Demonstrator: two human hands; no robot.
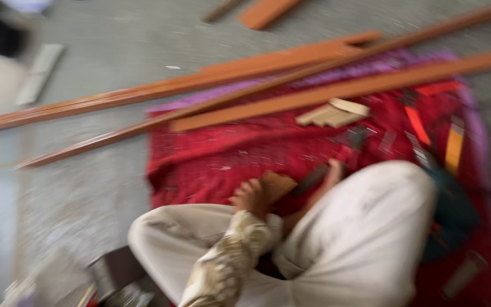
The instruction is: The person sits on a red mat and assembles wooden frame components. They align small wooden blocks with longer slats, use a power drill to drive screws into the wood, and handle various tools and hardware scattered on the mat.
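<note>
The picture is heavily blurred. I sit cross-legged in pale trousers on a red cloth (217,153). My left hand (250,197), in a cream patterned sleeve, grips a small flat wooden block (279,185) against the cloth between my knees. Right of it, a dark elongated tool (309,179) lies slanted. A skin-coloured shape (334,168) touches the tool's far end beside my right knee. The blur hides whether that shape is my right hand or a foot.
Several long reddish-brown wooden strips (291,99) lie across the cloth and the grey floor. A small stack of pale wood offcuts (333,113) sits on the cloth. Orange-handled tools (417,125) lie at the right, and dark boxes and clutter (115,273) at the lower left.
</note>
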